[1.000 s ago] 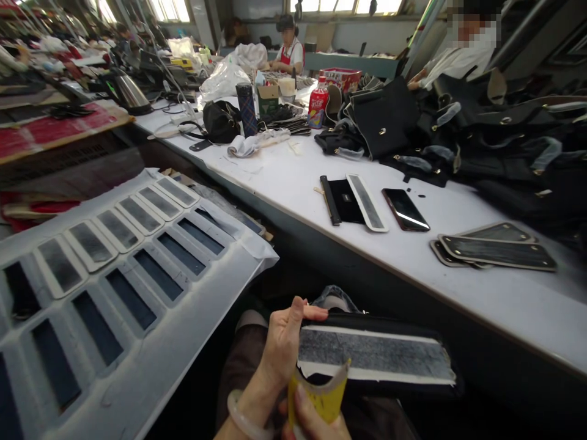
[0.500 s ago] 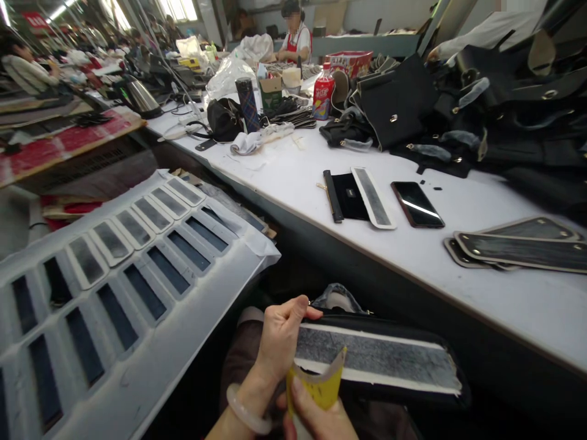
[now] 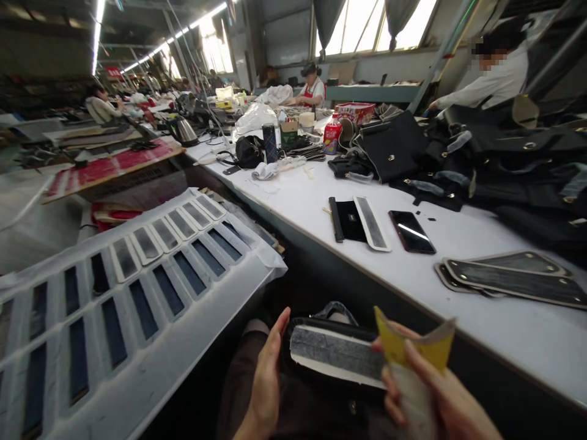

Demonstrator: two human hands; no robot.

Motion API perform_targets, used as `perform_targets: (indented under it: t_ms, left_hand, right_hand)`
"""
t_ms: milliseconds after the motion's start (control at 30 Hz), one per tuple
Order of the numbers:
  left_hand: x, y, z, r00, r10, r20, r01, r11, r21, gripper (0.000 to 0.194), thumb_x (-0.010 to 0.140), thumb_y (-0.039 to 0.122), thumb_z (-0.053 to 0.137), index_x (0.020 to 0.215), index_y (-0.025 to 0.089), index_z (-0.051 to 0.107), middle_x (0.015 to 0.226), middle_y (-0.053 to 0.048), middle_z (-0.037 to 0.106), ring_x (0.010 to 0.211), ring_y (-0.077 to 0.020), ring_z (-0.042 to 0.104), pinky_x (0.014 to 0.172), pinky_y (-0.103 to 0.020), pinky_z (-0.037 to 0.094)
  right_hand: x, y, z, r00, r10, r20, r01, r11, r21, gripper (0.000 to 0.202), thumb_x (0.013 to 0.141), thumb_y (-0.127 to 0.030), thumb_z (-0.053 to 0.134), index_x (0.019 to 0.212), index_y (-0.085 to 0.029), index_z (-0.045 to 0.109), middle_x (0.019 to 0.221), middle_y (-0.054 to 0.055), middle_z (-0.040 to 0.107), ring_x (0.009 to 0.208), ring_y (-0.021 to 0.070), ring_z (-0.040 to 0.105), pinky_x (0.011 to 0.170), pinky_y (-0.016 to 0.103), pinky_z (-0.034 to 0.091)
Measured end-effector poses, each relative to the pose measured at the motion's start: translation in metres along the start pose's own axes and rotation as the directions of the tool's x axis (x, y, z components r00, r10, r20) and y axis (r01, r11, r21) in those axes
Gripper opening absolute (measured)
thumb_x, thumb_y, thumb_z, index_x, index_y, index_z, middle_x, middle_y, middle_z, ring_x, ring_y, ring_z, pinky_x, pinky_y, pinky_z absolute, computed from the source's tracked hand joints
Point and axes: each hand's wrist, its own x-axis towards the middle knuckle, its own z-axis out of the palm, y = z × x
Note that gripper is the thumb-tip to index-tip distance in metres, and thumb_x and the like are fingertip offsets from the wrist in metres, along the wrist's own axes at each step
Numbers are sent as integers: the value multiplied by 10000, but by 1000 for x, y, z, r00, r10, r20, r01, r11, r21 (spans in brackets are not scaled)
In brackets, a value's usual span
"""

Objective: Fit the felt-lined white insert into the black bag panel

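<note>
On my lap lies a black bag piece [image 3: 353,330] with a grey, white-edged strip [image 3: 337,354] along its top face. My left hand [image 3: 268,376] stands upright at the strip's left end, fingers extended, holding nothing. In my right hand [image 3: 426,379] is a curved yellow and grey piece of card [image 3: 413,348], pinched between thumb and fingers above the strip's right end. The card and hand cover that end of the strip. A clear-wrapped handle [image 3: 337,310] sticks up behind the bag piece.
At left, a white-covered board [image 3: 151,366] bears rows of grey and dark strips. The white table [image 3: 312,214] carries a phone [image 3: 411,231], a black flap with a pale-edged strip [image 3: 351,221], stacked straps [image 3: 513,275] and black bags [image 3: 398,146]. People sit farther back.
The camera view has tilted up. My right hand has moved right with the yellow card, from the strip's left end. My left hand has opened from a closed grip and tilted upright.
</note>
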Motion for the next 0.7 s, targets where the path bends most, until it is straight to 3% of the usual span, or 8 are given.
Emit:
perform_targets:
  t_ms: [100, 233, 300, 400, 500, 600, 667, 700]
  left_hand:
    - [-8, -11, -6, 998, 27, 55, -34, 990, 140, 453, 970, 503, 446, 1377, 326, 534, 1529, 25, 434, 1465, -214, 270, 1249, -391, 136]
    - [-5, -15, -4, 988, 139, 75, -154, 947, 281, 471, 989, 500, 390, 1412, 319, 492, 1531, 18, 430, 1462, -205, 278, 1245, -370, 152]
    - [-5, -11, -3, 986, 149, 78, -166, 937, 309, 479, 994, 504, 365, 1419, 315, 483, 1538, 17, 421, 1459, -198, 286, 1241, -356, 165]
    - [-7, 1, -6, 989, 51, 137, -92, 946, 312, 492, 979, 512, 408, 1439, 341, 447, 1559, 38, 383, 1463, -192, 279, 1229, -335, 203]
    - [-10, 14, -14, 966, 9, 258, -109, 921, 375, 651, 882, 512, 604, 1474, 358, 381, 1577, 44, 346, 1475, -208, 252, 1224, -325, 210]
    - [-10, 16, -16, 961, 16, 276, -123, 918, 377, 709, 828, 437, 693, 1467, 357, 395, 1559, 36, 382, 1460, -219, 290, 1219, -325, 218]
    - [-10, 12, -13, 971, 7, 238, -78, 954, 290, 652, 834, 387, 678, 1440, 358, 439, 1527, 37, 436, 1434, -221, 343, 1196, -323, 274]
    - [-10, 9, -10, 977, 2, 215, -53, 971, 233, 633, 829, 365, 671, 1426, 353, 460, 1504, 36, 468, 1419, -226, 369, 1179, -323, 305]
  right_hand:
    - [14, -54, -39, 959, -92, -270, 47, 985, -168, 821, 545, -553, 848, 1268, -304, 549, 638, -19, 576, 459, 108, 458, 402, 200, 398]
    - [65, -94, -81, 917, -214, -336, 74, 920, -384, 646, 706, -498, 734, 1280, -288, 526, 688, -3, 544, 488, 122, 471, 424, 220, 410]
    - [98, -110, -97, 862, -376, -340, 103, 787, -608, 638, 804, -514, 610, 1347, -219, 452, 793, 46, 570, 535, 152, 522, 477, 274, 457]
    - [144, -139, -114, 766, -571, -295, 45, 505, -862, 702, 844, -516, 482, 1357, -42, 419, 992, 207, 598, 809, 290, 632, 700, 413, 513]
    - [173, -159, -121, 735, -647, -203, -8, 291, -957, 699, 786, -496, 481, 1223, 48, 515, 1154, 348, 554, 1192, 469, 501, 1001, 536, 368]
    - [174, -157, -119, 691, -723, 7, 53, 41, -998, 729, 766, -540, 386, 1206, 24, 530, 1393, 346, 422, 1357, 467, 341, 1142, 514, 222]
    - [157, -143, -112, 585, -797, 151, 101, -114, -988, 731, 784, -596, 303, 1182, -40, 561, 1391, 302, 467, 1338, 443, 385, 1142, 528, 239]
    - [145, -133, -107, 535, -825, 181, 119, -138, -983, 727, 788, -623, 284, 1165, -79, 582, 1363, 274, 511, 1297, 429, 438, 1111, 536, 293]
